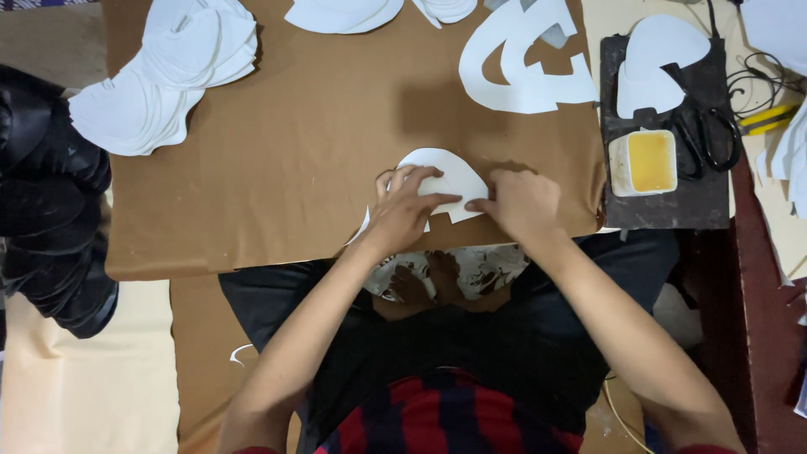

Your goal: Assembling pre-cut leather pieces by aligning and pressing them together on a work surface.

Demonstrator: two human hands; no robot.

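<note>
A curved white cut-out piece (450, 172) lies near the front edge of a brown sheet of board (319, 126). My left hand (403, 210) presses on its left part with fingers spread over it. My right hand (521, 202) rests at its right end, fingertips pinching or pressing the edge. Both hands sit side by side over the piece, and part of it is hidden beneath them.
Stacks of white cut pieces (168, 71) lie at the back left, larger curved cut-outs (530, 63) at the back right. A dark mat (664, 181) to the right holds a small tub of yellow glue (649, 161), black scissors (706, 134) and more white pieces (651, 63). Black bundles (50, 193) sit at the left.
</note>
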